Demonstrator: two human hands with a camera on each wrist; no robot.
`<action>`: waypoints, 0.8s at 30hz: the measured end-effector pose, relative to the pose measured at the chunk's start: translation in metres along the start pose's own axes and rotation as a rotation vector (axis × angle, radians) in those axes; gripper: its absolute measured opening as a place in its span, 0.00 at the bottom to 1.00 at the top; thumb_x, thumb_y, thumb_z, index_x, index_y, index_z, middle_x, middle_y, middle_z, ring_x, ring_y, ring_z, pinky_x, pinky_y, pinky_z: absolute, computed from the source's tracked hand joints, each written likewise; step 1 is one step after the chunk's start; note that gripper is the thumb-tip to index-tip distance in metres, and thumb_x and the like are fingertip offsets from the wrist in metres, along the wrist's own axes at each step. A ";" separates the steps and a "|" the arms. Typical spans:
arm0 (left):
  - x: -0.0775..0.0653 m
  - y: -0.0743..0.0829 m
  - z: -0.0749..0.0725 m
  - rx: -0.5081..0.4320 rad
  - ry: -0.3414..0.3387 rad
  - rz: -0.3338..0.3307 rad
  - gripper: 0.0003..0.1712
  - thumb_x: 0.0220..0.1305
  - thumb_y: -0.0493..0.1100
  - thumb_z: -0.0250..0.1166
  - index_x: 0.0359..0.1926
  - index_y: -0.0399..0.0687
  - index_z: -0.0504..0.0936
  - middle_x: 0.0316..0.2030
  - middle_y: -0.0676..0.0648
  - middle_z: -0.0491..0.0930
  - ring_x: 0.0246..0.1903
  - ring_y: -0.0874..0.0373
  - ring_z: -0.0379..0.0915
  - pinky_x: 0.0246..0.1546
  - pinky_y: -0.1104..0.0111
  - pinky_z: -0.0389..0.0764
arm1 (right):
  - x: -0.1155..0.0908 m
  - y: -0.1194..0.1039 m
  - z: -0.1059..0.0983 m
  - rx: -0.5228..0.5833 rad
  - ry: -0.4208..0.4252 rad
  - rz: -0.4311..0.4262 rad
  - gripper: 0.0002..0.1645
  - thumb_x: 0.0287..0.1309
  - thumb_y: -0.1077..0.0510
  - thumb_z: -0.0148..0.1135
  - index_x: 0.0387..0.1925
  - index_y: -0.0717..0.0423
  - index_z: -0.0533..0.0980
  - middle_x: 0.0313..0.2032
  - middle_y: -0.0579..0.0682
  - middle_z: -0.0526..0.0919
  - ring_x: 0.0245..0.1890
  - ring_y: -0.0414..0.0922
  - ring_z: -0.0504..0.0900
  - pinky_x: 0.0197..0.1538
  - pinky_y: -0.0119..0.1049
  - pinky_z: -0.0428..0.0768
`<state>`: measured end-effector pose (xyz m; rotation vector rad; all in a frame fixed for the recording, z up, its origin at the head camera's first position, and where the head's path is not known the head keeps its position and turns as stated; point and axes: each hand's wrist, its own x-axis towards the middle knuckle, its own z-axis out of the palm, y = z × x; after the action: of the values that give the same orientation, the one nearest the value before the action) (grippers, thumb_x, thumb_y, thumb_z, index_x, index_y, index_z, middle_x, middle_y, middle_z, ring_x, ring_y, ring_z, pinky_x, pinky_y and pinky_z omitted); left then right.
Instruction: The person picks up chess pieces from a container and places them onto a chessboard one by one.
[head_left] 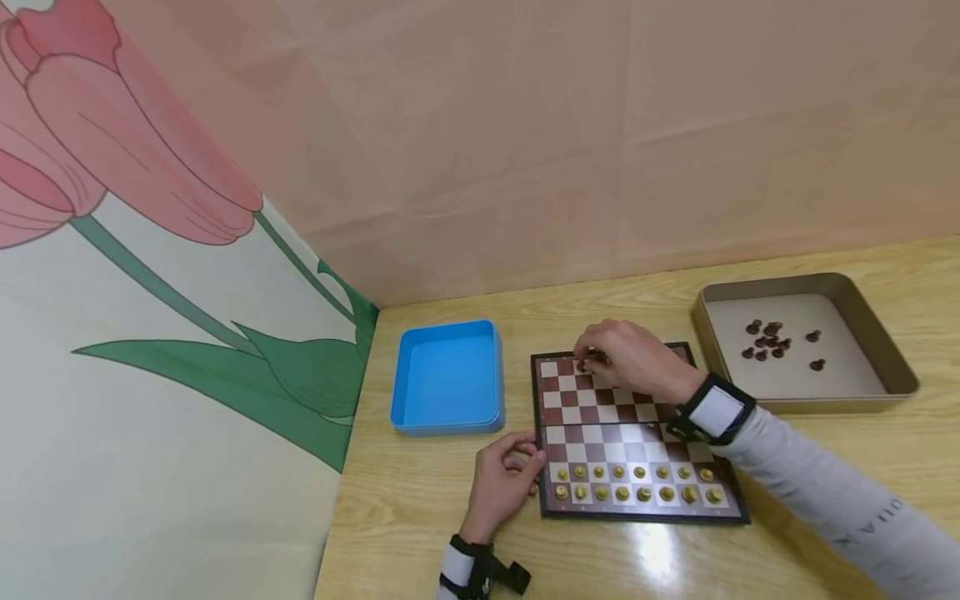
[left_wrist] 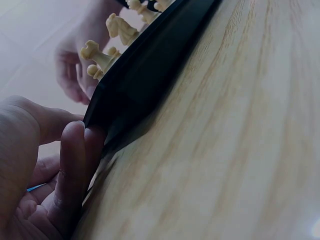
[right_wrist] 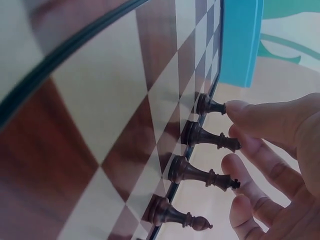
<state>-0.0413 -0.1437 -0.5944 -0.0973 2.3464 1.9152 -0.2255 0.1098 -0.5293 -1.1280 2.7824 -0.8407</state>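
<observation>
A chessboard [head_left: 592,433] lies on the table, with two rows of cream chess pieces [head_left: 643,493] along its near side. At its far left my right hand [head_left: 630,354] pinches a dark chess piece [right_wrist: 212,105] on the back row; the thumb hides the top of the piece. Beside it in the right wrist view stand a dark queen [right_wrist: 210,137], a king [right_wrist: 200,173] and a bishop [right_wrist: 175,214]. My left hand [head_left: 504,479] holds the board's left edge near the front corner, thumb and fingertips at the black rim [left_wrist: 135,80].
A brown tray [head_left: 817,406] with several loose dark pieces [head_left: 771,342] stands right of the board. To the left is a blue box [head_left: 447,429]. A pink cloth wall [head_left: 525,167] rises behind the wooden table [head_left: 405,517], and a flower-print sheet [head_left: 225,433] hangs at left.
</observation>
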 end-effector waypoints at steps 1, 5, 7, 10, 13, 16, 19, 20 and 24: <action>0.000 0.000 0.000 -0.002 -0.004 0.002 0.18 0.71 0.45 0.74 0.59 0.49 0.87 0.41 0.51 0.88 0.27 0.63 0.85 0.24 0.64 0.91 | -0.001 0.000 -0.001 -0.004 0.002 0.003 0.12 0.62 0.61 0.77 0.47 0.49 0.89 0.45 0.47 0.90 0.44 0.46 0.87 0.45 0.46 0.89; 0.000 -0.002 0.001 0.003 -0.006 0.013 0.18 0.72 0.46 0.74 0.59 0.50 0.87 0.41 0.50 0.88 0.27 0.63 0.85 0.24 0.64 0.91 | -0.007 0.000 -0.008 -0.030 0.041 0.002 0.10 0.63 0.58 0.77 0.47 0.50 0.89 0.45 0.48 0.90 0.42 0.47 0.87 0.43 0.46 0.88; -0.001 -0.003 0.001 0.005 -0.003 0.018 0.18 0.72 0.46 0.74 0.59 0.50 0.87 0.42 0.49 0.88 0.26 0.64 0.85 0.24 0.64 0.91 | -0.010 0.000 -0.013 -0.042 0.076 -0.005 0.10 0.65 0.57 0.76 0.47 0.51 0.89 0.45 0.50 0.90 0.42 0.48 0.88 0.44 0.47 0.89; -0.002 -0.002 0.000 -0.002 -0.004 0.022 0.18 0.72 0.45 0.73 0.59 0.48 0.87 0.42 0.46 0.88 0.26 0.63 0.85 0.24 0.65 0.90 | -0.015 0.003 -0.023 -0.056 0.134 -0.021 0.08 0.66 0.58 0.75 0.46 0.52 0.88 0.46 0.51 0.90 0.43 0.50 0.88 0.46 0.51 0.89; -0.002 -0.001 0.000 -0.007 -0.007 0.024 0.18 0.72 0.45 0.73 0.59 0.46 0.86 0.43 0.44 0.88 0.26 0.63 0.85 0.24 0.66 0.90 | -0.019 0.007 -0.032 -0.063 0.178 -0.027 0.06 0.66 0.60 0.73 0.45 0.52 0.88 0.45 0.52 0.90 0.43 0.52 0.89 0.47 0.54 0.88; -0.002 0.000 0.000 -0.007 -0.005 0.019 0.18 0.72 0.45 0.73 0.59 0.45 0.86 0.43 0.42 0.88 0.27 0.64 0.85 0.24 0.66 0.90 | -0.024 0.013 -0.043 -0.073 0.211 -0.022 0.07 0.65 0.62 0.73 0.44 0.52 0.88 0.45 0.52 0.91 0.42 0.52 0.89 0.46 0.55 0.88; -0.001 -0.001 0.000 -0.006 0.000 0.011 0.18 0.72 0.44 0.73 0.59 0.46 0.87 0.43 0.42 0.88 0.27 0.63 0.85 0.24 0.66 0.90 | -0.031 0.020 -0.054 -0.080 0.235 -0.004 0.07 0.65 0.63 0.73 0.45 0.53 0.88 0.44 0.52 0.91 0.43 0.53 0.89 0.46 0.54 0.89; -0.001 -0.001 0.000 -0.008 0.001 0.009 0.18 0.72 0.44 0.73 0.59 0.46 0.87 0.43 0.43 0.88 0.27 0.63 0.85 0.24 0.66 0.90 | -0.034 0.022 -0.057 -0.080 0.242 0.009 0.08 0.65 0.63 0.73 0.45 0.54 0.88 0.44 0.53 0.91 0.43 0.52 0.89 0.46 0.54 0.89; -0.002 0.000 0.001 -0.007 0.001 0.009 0.18 0.72 0.44 0.73 0.59 0.47 0.86 0.42 0.45 0.88 0.27 0.63 0.85 0.24 0.66 0.90 | -0.046 0.034 -0.068 -0.083 0.272 0.070 0.09 0.65 0.65 0.72 0.46 0.56 0.88 0.42 0.53 0.91 0.42 0.52 0.89 0.45 0.55 0.89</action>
<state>-0.0396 -0.1432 -0.5946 -0.0891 2.3454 1.9276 -0.2281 0.1921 -0.4957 -0.9861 3.0826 -0.9448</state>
